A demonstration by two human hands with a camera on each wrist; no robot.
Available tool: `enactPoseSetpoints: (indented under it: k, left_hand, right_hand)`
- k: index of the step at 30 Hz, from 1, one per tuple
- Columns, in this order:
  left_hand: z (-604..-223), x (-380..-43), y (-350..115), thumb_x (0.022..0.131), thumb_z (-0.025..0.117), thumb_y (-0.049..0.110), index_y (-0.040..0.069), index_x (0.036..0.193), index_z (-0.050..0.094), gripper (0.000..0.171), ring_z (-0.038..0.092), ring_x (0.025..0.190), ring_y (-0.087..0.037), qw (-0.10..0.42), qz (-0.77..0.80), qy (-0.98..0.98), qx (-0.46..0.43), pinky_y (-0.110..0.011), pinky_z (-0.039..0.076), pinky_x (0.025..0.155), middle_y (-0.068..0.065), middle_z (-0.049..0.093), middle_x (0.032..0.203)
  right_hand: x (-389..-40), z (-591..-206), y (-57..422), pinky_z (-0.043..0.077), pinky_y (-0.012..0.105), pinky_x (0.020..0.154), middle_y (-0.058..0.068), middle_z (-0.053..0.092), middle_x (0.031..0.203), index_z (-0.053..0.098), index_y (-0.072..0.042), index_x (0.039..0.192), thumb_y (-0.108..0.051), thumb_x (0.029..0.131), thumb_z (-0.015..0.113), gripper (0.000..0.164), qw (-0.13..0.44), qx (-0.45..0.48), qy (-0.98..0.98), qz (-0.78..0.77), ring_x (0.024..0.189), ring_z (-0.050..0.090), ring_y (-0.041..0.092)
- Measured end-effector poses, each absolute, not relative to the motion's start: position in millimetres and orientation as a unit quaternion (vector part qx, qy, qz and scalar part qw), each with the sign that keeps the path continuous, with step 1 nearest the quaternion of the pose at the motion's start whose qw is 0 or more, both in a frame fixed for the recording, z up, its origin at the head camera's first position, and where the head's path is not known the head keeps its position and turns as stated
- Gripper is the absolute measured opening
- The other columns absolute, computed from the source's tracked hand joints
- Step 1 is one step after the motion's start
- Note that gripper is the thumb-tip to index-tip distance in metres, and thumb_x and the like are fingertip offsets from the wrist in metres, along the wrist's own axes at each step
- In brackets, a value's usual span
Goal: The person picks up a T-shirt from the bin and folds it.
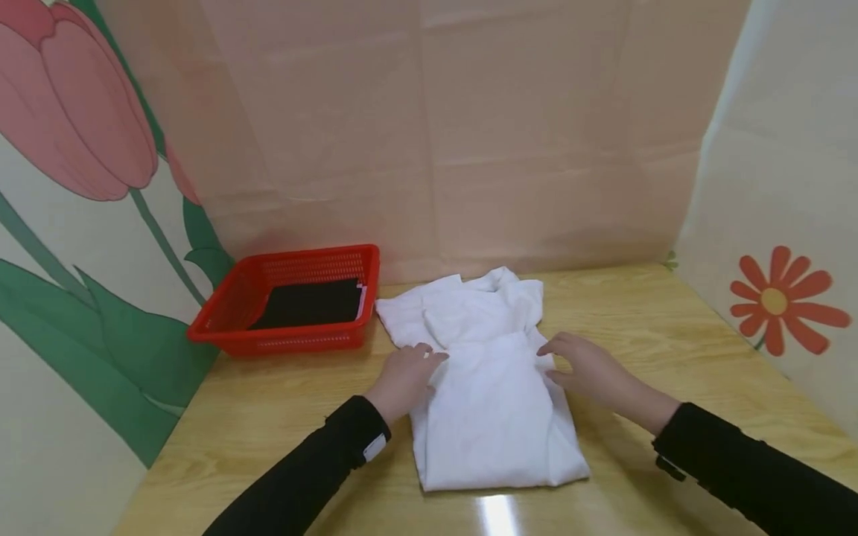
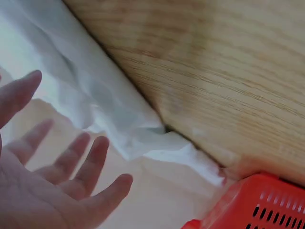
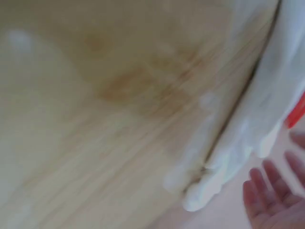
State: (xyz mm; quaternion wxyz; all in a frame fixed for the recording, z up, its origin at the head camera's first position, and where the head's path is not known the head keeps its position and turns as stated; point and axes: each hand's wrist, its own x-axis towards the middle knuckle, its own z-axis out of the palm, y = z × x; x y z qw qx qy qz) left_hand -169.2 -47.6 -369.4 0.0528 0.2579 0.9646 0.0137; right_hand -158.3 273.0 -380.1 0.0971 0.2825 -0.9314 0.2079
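A white garment (image 1: 492,402) lies partly folded on the wooden table, a flat panel in front and rumpled cloth behind. My left hand (image 1: 405,376) is at the left edge of that panel, fingertips right beside the fold. In the left wrist view the fingers of the left hand (image 2: 71,176) are spread and loosely bent, with no cloth between them. Opposite it, my right hand (image 1: 593,372) reaches to the garment's right edge. The right wrist view shows the right hand (image 3: 274,195) with fingers extended near the white cloth (image 3: 252,119), holding nothing.
A red plastic basket (image 1: 288,342) stands at the back left, close to the garment, with a folded black item (image 1: 308,304) inside. Behind the table (image 1: 281,432) hangs a pinkish covering (image 1: 536,134). Flower-painted walls flank both sides.
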Motion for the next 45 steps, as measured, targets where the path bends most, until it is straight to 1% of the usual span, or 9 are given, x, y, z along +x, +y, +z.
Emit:
enactPoseSetpoints:
  k: [3,6,10,12,23,32,37,40,45]
  left_hand:
    - [-365,-149,-53,0.092,0.065,0.042,0.028,0.14,0.053,0.051,0.049,0.122,-0.023,0.051,-0.021,0.934,0.353,-0.054,0.033,0.106,0.0,0.054,0.137]
    - [-361,-128,-57,0.092,0.055,0.058,0.03,0.138,0.055,0.053,0.047,0.126,-0.021,0.055,-0.029,0.899,0.434,-0.059,0.027,0.108,0.004,0.053,0.138]
    - [-356,-103,-61,0.084,0.055,0.07,0.029,0.128,0.063,0.061,0.051,0.117,-0.016,0.046,-0.048,0.867,0.494,-0.051,0.035,0.105,0.008,0.059,0.127]
    - [-354,-93,-62,0.08,0.059,0.071,0.029,0.119,0.066,0.058,0.054,0.108,-0.013,0.037,-0.064,0.855,0.513,-0.044,0.04,0.101,0.009,0.062,0.116]
    - [-375,-70,-75,0.082,0.078,0.028,0.027,0.095,0.064,0.019,0.046,0.073,-0.003,-0.038,-0.059,0.827,0.558,-0.018,0.037,0.068,0.014,0.052,0.081]
    - [-378,-70,-80,0.083,0.074,0.016,0.022,0.084,0.066,0.01,0.038,0.061,-0.003,-0.051,-0.029,0.854,0.517,-0.016,0.032,0.057,0.012,0.048,0.072]
    - [-371,-68,-83,0.089,0.069,0.016,0.021,0.086,0.066,0.006,0.044,0.065,-0.002,-0.049,0.01,0.876,0.479,-0.016,0.038,0.059,0.013,0.053,0.075]
    - [-366,-65,-86,0.089,0.068,0.016,0.02,0.089,0.068,0.004,0.048,0.069,-0.001,-0.053,0.054,0.889,0.451,-0.017,0.042,0.063,0.014,0.056,0.079]
    - [-356,-58,-90,0.088,0.069,0.015,0.017,0.093,0.067,0.006,0.055,0.079,-0.003,-0.094,0.155,0.897,0.403,-0.02,0.049,0.072,0.012,0.062,0.088]
  right_hand:
    - [-138,-376,276,0.052,0.037,0.077,-0.002,0.062,0.098,0.069,-0.01,0.097,-0.008,0.072,0.084,0.03,0.167,0.405,-0.883,0.168,0.089,0.062,0.019]
    - [-119,-374,277,0.051,0.029,0.074,-0.005,0.061,0.098,0.068,-0.013,0.094,-0.019,0.08,0.081,0.019,0.212,0.515,-0.817,0.15,0.086,0.06,0.014]
    - [-96,-372,275,0.048,0.025,0.077,-0.009,0.059,0.102,0.067,-0.019,0.095,-0.034,0.088,0.073,0.018,0.2,0.573,-0.783,0.138,0.089,0.057,0.009]
    - [-86,-373,275,0.046,0.024,0.077,-0.012,0.058,0.103,0.067,-0.023,0.096,-0.036,0.08,0.081,0.025,0.183,0.576,-0.786,0.13,0.09,0.056,0.007]
    - [-72,-391,279,0.046,0.027,0.076,-0.013,0.058,0.098,0.068,-0.022,0.09,-0.03,0.055,0.09,0.043,0.155,0.6,-0.782,0.064,0.088,0.054,0.007]
    - [-78,-396,277,0.044,0.019,0.067,-0.01,0.057,0.091,0.066,-0.018,0.083,-0.012,0.063,0.085,0.027,0.177,0.604,-0.775,0.053,0.079,0.051,0.005]
    - [-81,-389,277,0.043,0.016,0.063,-0.01,0.054,0.086,0.061,-0.016,0.083,-0.012,0.087,0.063,0.005,0.218,0.59,-0.772,0.087,0.075,0.048,0.004]
    - [-80,-379,278,0.043,0.016,0.064,-0.01,0.053,0.088,0.059,-0.015,0.086,-0.017,0.094,0.047,0.015,0.245,0.565,-0.777,0.132,0.076,0.049,0.004]
    - [-77,-360,275,0.047,0.018,0.066,-0.007,0.061,0.087,0.063,-0.012,0.086,-0.022,0.096,0.043,0.025,0.341,0.518,-0.764,0.178,0.076,0.058,0.007]
